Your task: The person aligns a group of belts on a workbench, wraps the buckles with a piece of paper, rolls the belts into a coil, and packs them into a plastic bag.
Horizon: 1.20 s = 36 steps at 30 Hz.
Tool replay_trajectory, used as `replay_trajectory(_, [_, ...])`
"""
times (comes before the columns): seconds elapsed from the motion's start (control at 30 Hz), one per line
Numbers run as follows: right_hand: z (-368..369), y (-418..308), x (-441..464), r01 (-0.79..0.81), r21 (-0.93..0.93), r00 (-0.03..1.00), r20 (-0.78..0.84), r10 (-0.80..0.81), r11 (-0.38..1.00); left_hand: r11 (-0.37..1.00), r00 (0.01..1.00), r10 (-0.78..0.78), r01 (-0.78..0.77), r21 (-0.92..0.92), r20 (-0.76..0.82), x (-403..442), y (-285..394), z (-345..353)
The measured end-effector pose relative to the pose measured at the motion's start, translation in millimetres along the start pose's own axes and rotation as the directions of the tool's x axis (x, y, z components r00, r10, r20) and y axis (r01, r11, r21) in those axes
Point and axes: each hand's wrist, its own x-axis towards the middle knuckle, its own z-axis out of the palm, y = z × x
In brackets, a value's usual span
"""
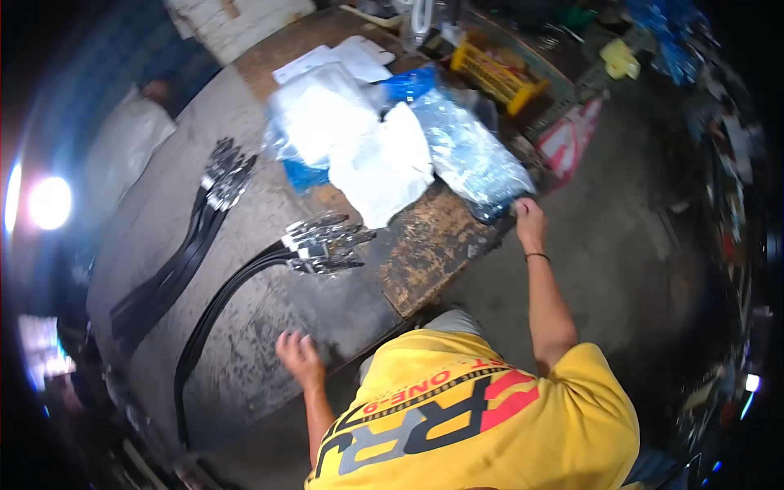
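Note:
At the table's right edge, my right hand is closed on the near corner of a clear plastic bag, whose contents I cannot make out. My left hand is over the dark tabletop near the front edge, its fingers apart and slightly curled, with nothing in it. Beyond it lies a bundle of black straps or cables with shiny, plastic-wrapped ends. A second similar bundle lies farther left. White plastic bags are heaped beside the clear one.
The worn table has a dark part on the left and a brown wooden part on the right. A yellow basket stands at the back right. Red-and-white packaging hangs by the right edge. A whitish sack is at the far left.

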Motion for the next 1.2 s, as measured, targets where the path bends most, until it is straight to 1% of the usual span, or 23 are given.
replay_trajectory(0.07, [-4.9, -1.4, 8.1, 0.027, 0.060, 0.991, 0.132, -0.034, 0.998, 0.989, 0.990, 0.081, -0.066, -0.131, 0.114, 7.7, 41.2, 21.6])
replay_trajectory(0.13, [-8.3, -3.9, 8.2, 0.034, 0.093, 0.989, 0.140, -0.047, 0.995, 0.967, 0.987, 0.138, -0.117, -0.227, 0.079, 23.8, 82.8, 29.7])
replay_trajectory(0.2, [-15.0, -19.2, 2.9, 0.026, 0.262, 0.999, -0.035, -0.018, 0.965, 0.973, 0.988, 0.147, -0.136, -0.188, 0.046, 37.5, 98.2, 34.7])
replay_trajectory(0.27, [-13.7, -24.4, -1.0, 0.085, 0.302, 0.996, -0.048, -0.074, 0.949, 0.975, 0.986, 0.163, -0.156, -0.160, 0.029, 48.6, 109.1, 40.7])
replay_trajectory(0.33, [-2.2, -36.8, 1.6, 0.134, 0.335, 0.991, -0.071, -0.117, 0.933, 0.966, 0.985, 0.165, -0.153, -0.207, 0.043, 60.2, 118.9, 45.8])
replay_trajectory(0.4, [14.5, -58.5, 5.9, 0.341, 0.403, 0.928, -0.003, -0.372, 0.849, 0.965, 0.987, 0.158, -0.147, -0.218, 0.034, 66.4, 128.9, 51.4])
replay_trajectory(0.43, [21.6, -81.6, 9.9, 0.297, 0.491, 0.930, 0.045, -0.364, 0.819, 0.958, 0.985, 0.168, -0.153, -0.241, 0.043, 69.0, 132.3, 53.8])
replay_trajectory(0.47, [25.8, -106.0, 14.8, 0.027, 0.623, 0.946, 0.236, -0.222, 0.781, 0.951, 0.982, 0.180, -0.159, -0.265, 0.056, 71.6, 134.3, 55.9])
replay_trajectory(0.5, [38.1, -122.9, 25.0, -0.178, 0.691, 0.914, 0.380, -0.142, 0.701, 0.950, 0.979, 0.200, -0.185, -0.253, 0.032, 73.0, 134.2, 57.9])
replay_trajectory(0.57, [65.2, -162.9, 51.1, -0.330, 0.721, 0.861, 0.495, -0.120, 0.609, 0.951, 0.986, 0.169, -0.158, -0.266, 0.017, 73.4, 138.0, 55.1])
replay_trajectory(0.63, [105.8, -188.1, 82.7, -0.424, 0.672, 0.763, 0.626, -0.160, 0.608, 0.959, 0.994, 0.110, -0.112, -0.259, -0.020, 69.6, 131.9, 55.4])
replay_trajectory(0.67, [126.1, -204.9, 96.0, -0.476, 0.616, 0.724, 0.679, -0.117, 0.628, 0.958, 0.993, 0.116, -0.118, -0.261, -0.020, 67.5, 129.0, 53.6])
replay_trajectory(0.73, [178.5, -226.2, 125.2, -0.588, 0.482, 0.648, 0.762, 0.022, 0.650, 0.976, 0.997, 0.038, -0.052, -0.213, -0.068, 68.3, 124.4, 50.3])
replay_trajectory(0.8, [237.1, -232.5, 152.2, -0.705, 0.293, 0.491, 0.859, 0.146, 0.645, 0.977, 0.995, 0.004, -0.025, -0.213, -0.099, 71.6, 121.6, 47.2])
replay_trajectory(0.87, [282.5, -233.5, 155.7, -0.686, 0.321, 0.612, 0.739, 0.280, 0.653, 0.978, 0.991, -0.037, 0.010, -0.209, -0.125, 76.3, 119.3, 45.4])
replay_trajectory(0.9, [306.9, -226.9, 159.3, -0.686, 0.323, 0.614, 0.739, 0.279, 0.652, 0.980, 0.992, -0.044, 0.019, -0.200, -0.119, 80.3, 119.1, 45.2])
replay_trajectory(0.97, [320.6, -232.4, 163.9, -0.364, 0.451, 0.859, 0.502, 0.105, 0.815, 0.976, 0.992, -0.106, 0.089, -0.198, -0.075, 91.4, 125.1, 42.3])
replay_trajectory(1.0, [312.6, -245.7, 162.0, -0.357, 0.455, 0.858, 0.504, 0.094, 0.816, 0.976, 0.990, -0.110, 0.091, -0.197, -0.086, 101.7, 129.3, 41.2])
replay_trajectory(1.03, [303.5, -257.5, 154.6, -0.072, 0.572, 0.935, 0.325, -0.145, 0.817, 0.979, 0.991, -0.066, 0.043, -0.201, -0.114, 116.4, 132.8, 42.0])
replay_trajectory(1.07, [275.1, -280.6, 140.8, 0.221, 0.632, 0.919, 0.119, -0.375, 0.743, 0.980, 0.989, -0.025, -0.004, -0.199, -0.143, 132.6, 136.3, 43.3])
replay_trajectory(1.1, [252.6, -297.9, 127.0, 0.342, 0.641, 0.868, 0.066, -0.493, 0.687, 0.978, 0.987, 0.038, -0.070, -0.197, -0.159, 150.2, 138.4, 46.3])
replay_trajectory(1.13, [230.9, -312.5, 111.6, 0.453, 0.647, 0.799, 0.012, -0.602, 0.613, 0.973, 0.980, 0.100, -0.133, -0.190, -0.175, 170.3, 141.3, 48.5])
replay_trajectory(1.2, [187.7, -334.8, 76.8, 0.494, 0.685, 0.703, 0.047, -0.710, 0.535, 0.962, 0.983, 0.116, -0.147, -0.232, -0.142, 210.9, 169.3, 51.0])
